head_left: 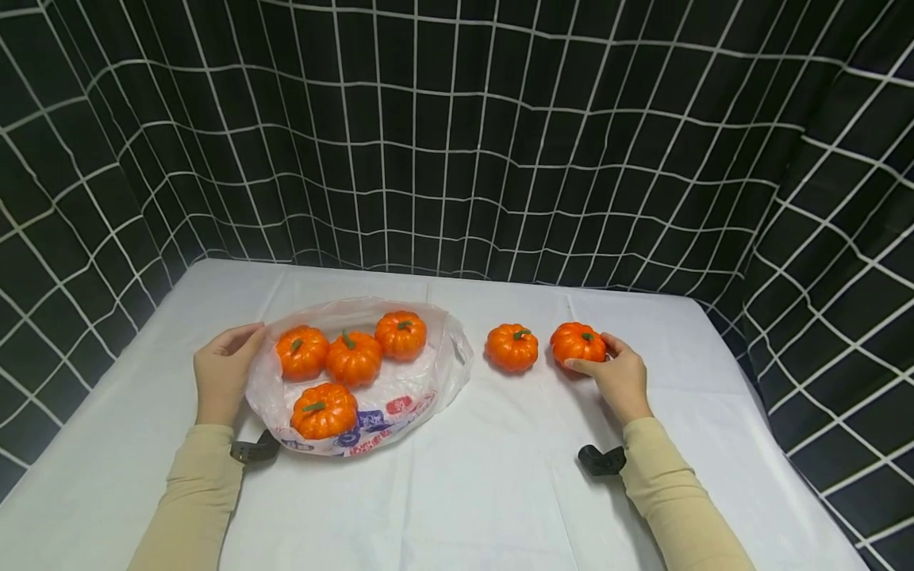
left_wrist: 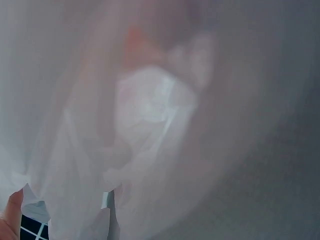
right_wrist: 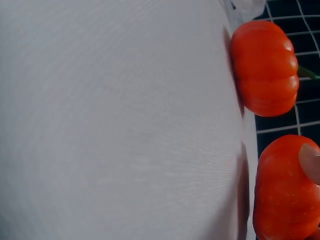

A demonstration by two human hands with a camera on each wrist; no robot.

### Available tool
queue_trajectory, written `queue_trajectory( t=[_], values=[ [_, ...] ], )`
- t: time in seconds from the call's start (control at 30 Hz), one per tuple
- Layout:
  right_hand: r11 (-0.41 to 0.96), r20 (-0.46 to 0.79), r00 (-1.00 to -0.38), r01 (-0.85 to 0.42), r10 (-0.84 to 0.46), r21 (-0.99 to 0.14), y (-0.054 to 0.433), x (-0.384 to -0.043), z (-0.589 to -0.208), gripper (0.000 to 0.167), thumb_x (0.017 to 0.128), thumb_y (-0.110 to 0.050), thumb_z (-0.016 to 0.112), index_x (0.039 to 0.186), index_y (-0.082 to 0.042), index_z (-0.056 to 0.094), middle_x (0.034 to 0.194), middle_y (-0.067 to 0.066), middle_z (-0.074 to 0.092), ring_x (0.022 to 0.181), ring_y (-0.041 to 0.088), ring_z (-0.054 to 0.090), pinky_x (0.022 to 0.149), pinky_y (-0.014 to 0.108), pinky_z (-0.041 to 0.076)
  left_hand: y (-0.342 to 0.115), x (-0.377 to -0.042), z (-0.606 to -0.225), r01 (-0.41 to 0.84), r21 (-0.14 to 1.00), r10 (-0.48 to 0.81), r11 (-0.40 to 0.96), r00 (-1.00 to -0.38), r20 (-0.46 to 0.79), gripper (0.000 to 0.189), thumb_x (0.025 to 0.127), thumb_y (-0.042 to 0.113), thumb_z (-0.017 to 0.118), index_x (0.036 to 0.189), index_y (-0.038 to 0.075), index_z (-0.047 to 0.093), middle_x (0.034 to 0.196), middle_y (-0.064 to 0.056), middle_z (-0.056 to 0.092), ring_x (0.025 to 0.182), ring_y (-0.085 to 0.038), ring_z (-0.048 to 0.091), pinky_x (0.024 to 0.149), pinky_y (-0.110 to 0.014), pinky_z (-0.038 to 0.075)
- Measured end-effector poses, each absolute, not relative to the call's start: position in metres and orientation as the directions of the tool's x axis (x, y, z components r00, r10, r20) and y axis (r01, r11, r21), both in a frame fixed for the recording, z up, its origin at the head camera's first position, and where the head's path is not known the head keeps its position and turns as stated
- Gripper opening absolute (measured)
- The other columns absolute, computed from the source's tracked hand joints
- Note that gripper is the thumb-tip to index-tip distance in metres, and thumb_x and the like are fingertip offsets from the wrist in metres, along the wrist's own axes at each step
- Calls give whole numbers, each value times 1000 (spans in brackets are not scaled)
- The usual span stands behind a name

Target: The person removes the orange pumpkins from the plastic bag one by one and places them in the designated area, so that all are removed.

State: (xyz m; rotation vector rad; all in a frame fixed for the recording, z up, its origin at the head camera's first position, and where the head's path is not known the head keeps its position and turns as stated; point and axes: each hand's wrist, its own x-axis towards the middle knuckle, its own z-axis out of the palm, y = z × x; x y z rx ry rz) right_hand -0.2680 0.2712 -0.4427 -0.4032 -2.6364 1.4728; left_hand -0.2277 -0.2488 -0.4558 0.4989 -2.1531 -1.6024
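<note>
My left hand (head_left: 220, 377) pinches the left rim of a thin white plastic bag (head_left: 407, 387) between thumb and fingers. The bag's mouth is spread wide, and several small orange pumpkins (head_left: 354, 358) with green stems lie inside it. Bag film (left_wrist: 150, 115) fills most of the left wrist view. At the right, my right hand (head_left: 623, 382) grips another orange pumpkin (head_left: 575, 342), thumb on its near side. The right wrist view shows a thumb tip on this pumpkin (right_wrist: 285, 192). Between it and the bag sits one more pumpkin (head_left: 512, 347), untouched.
A white cloth (head_left: 485, 476) covers the table. Behind and on both sides hangs a black curtain (head_left: 457, 143) with a white grid. Dark camera bands (head_left: 255, 450) sit at both wrists, the left one close to the bag's lower edge.
</note>
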Motion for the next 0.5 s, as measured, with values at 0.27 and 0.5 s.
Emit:
queue_trajectory(
  t=[0.27, 0.5],
  values=[
    [491, -51, -963, 179, 264, -852, 272, -269, -450, 86, 81, -18, 82, 150, 5, 35, 152, 26, 43, 143, 36, 39, 121, 45, 33, -248, -226, -457, -35, 960, -507, 279, -854, 116, 40, 91, 40, 71, 119, 12, 72, 120, -2, 73, 102, 5, 59, 97, -18, 53],
    [491, -55, -968, 173, 246, -853, 272, -269, -451, 87, 82, -16, 80, 151, 5, 32, 154, 27, 40, 145, 36, 37, 122, 45, 32, -247, -225, -455, -23, 957, -504, 288, -854, 131, 40, 92, 40, 70, 119, 11, 72, 120, -3, 73, 102, 5, 59, 97, -18, 53]
  ],
)
